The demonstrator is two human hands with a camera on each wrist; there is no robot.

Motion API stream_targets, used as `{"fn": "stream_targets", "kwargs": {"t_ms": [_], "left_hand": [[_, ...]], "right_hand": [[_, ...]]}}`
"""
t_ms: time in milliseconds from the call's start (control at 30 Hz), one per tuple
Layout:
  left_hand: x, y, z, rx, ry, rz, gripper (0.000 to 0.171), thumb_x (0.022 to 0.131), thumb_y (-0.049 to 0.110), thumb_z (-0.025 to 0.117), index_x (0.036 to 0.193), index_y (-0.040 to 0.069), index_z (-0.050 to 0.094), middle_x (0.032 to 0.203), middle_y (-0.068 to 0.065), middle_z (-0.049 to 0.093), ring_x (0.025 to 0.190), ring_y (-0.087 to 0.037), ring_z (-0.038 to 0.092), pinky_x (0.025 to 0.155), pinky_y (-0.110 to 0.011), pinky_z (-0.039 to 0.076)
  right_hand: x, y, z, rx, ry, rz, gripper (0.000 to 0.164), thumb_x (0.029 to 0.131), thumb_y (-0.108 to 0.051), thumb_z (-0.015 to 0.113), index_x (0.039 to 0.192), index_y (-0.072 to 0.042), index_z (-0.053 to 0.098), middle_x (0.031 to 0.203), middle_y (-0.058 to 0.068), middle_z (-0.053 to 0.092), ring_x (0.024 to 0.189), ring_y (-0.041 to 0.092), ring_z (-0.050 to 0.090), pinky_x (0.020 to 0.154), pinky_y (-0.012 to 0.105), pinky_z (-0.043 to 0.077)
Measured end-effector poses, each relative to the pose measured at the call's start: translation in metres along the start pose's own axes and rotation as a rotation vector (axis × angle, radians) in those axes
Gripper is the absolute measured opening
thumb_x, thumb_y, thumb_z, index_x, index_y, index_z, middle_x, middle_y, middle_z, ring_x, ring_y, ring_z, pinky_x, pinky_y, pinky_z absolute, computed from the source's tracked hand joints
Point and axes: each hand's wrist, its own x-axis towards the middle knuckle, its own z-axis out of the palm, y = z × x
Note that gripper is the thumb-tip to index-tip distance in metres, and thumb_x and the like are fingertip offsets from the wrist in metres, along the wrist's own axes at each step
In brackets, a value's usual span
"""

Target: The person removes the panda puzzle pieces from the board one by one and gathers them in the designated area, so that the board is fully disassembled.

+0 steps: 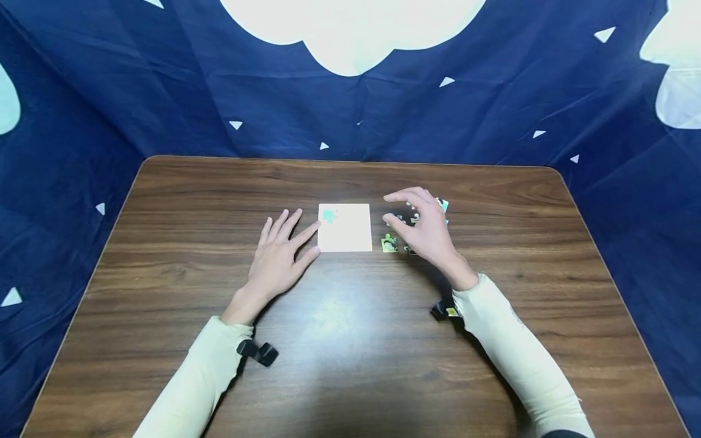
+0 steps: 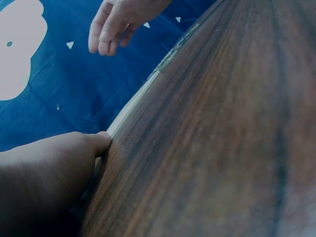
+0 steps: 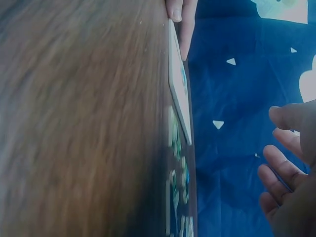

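Observation:
A flat white square board (image 1: pixel 347 236) lies on the table, with a small teal patch (image 1: pixel 328 216) near its upper left corner. My left hand (image 1: pixel 277 258) rests on the table with fingers spread, thumb and index fingertip touching the board's left edge. Several jigsaw puzzle pieces lie right of the board, among them a green one (image 1: pixel 389 244). Above them hovers my right hand (image 1: pixel 424 225), thumb and fingers apart and nothing between them; it hides part of the pieces. In the right wrist view, this hand (image 3: pixel 291 168) is raised off the table, beside the pieces (image 3: pixel 185 180).
The wooden table (image 1: pixel 339 340) has rounded far corners. A dark blue cloth (image 1: pixel 181 91) with white shapes hangs behind and at both sides. Black wrist cameras sit at the left wrist (image 1: pixel 258 351) and right wrist (image 1: pixel 441 310).

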Motion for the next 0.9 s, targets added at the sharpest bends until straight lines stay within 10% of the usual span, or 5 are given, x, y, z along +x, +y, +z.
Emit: {"fn": "stream_targets", "kwargs": {"t_ms": [900], "left_hand": [[0.000,0.004,0.002,-0.007,-0.001,-0.001,0.061,0.113,0.050,0.058,0.168,0.026,0.052,0.181,-0.019,0.030,0.171,-0.041,0.014,0.139,-0.058,-0.002]], "right_hand": [[-0.010,0.057,-0.053,-0.116,-0.007,0.161,0.031,0.098,-0.004,0.085,0.128,-0.005,0.080,0.129,0.020,0.073,0.124,0.042,0.062,0.103,0.060,0.040]]}}
